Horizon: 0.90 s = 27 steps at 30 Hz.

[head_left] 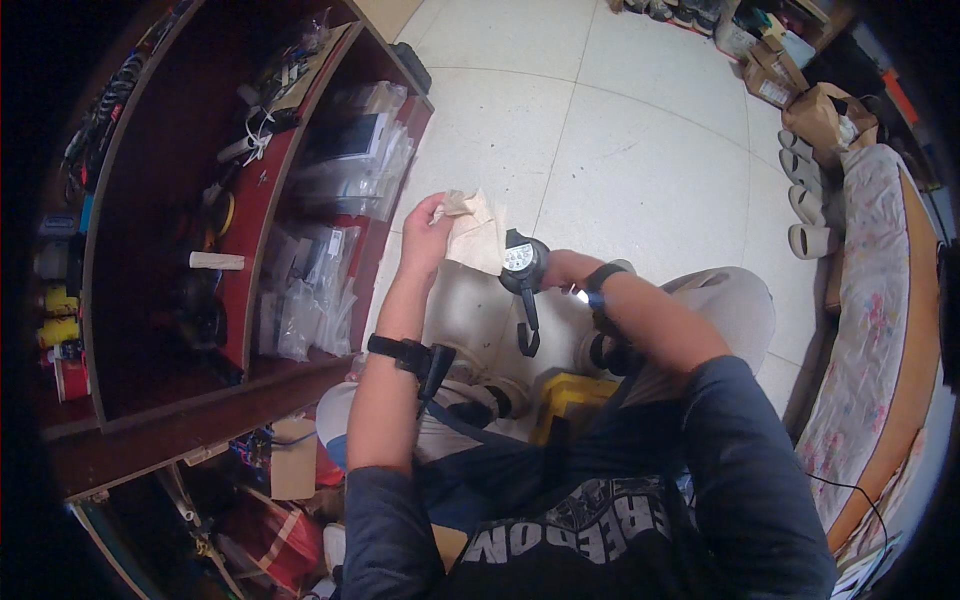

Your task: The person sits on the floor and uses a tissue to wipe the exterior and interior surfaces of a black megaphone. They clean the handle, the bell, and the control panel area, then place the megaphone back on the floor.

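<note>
In the head view, a seated person is looking down over both forearms, which are reaching out above a pale tiled floor (pixel 620 130). The left hand (pixel 428 235) is pinching a crumpled beige cloth (pixel 478 235) at its upper corner, fingers closed on the fabric, and the cloth is hanging down toward the middle of the picture. The right hand (pixel 562 270) is wrapped around a small black lamp (pixel 522 265) with a round face of pale dots, its fingers clamped on the body; the lamp's face is lying just beside the lower edge of the cloth, touching or nearly touching it, and which one cannot be made out. A black hook (pixel 527 330) is dangling below the lamp. Each wrist is wearing a dark strap, and a small black device is sitting on the left forearm (pixel 425 360). To the person's left a dark red wooden shelf unit (pixel 250 215) is holding clear plastic bags (pixel 320 290), cables and small tools. On the right, pale sandals (pixel 810 205) are lying on the floor next to a flowered mattress (pixel 880 290). A yellow box (pixel 575 395) is sitting between the person's knees.
</note>
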{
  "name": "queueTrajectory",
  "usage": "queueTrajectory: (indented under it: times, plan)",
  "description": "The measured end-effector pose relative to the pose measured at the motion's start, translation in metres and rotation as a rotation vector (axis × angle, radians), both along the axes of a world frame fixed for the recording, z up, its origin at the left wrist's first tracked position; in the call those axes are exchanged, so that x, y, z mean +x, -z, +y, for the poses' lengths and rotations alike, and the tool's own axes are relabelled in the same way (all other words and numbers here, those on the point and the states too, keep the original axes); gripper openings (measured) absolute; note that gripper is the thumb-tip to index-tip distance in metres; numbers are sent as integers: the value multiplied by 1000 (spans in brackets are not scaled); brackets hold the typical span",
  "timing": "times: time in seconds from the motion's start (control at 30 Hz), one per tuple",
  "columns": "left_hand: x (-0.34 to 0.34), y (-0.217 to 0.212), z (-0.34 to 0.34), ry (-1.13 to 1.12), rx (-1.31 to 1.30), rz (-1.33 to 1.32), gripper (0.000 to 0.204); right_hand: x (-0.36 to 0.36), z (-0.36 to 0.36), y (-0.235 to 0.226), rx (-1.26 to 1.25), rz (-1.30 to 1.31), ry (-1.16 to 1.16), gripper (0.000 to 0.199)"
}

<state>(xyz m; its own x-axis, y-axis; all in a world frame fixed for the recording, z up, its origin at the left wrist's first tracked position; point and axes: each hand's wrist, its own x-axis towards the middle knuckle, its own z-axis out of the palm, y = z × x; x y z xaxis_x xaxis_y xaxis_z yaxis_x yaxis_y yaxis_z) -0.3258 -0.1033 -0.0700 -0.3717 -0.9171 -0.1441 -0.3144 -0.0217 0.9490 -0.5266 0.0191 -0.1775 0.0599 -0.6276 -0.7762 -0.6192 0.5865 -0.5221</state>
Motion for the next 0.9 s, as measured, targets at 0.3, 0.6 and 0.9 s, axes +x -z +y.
queueTrajectory:
  times: [0.3,0.6,0.9]
  plan:
    - [2,-93,20,40,271,357,26,47,26,84,-136,-18,99,56]
    - [20,32,7,132,-181,-310,40,72,30,69,-336,72,525,68]
    - [-20,69,35,412,-440,-469,45,60,19,58,-802,-350,757,76]
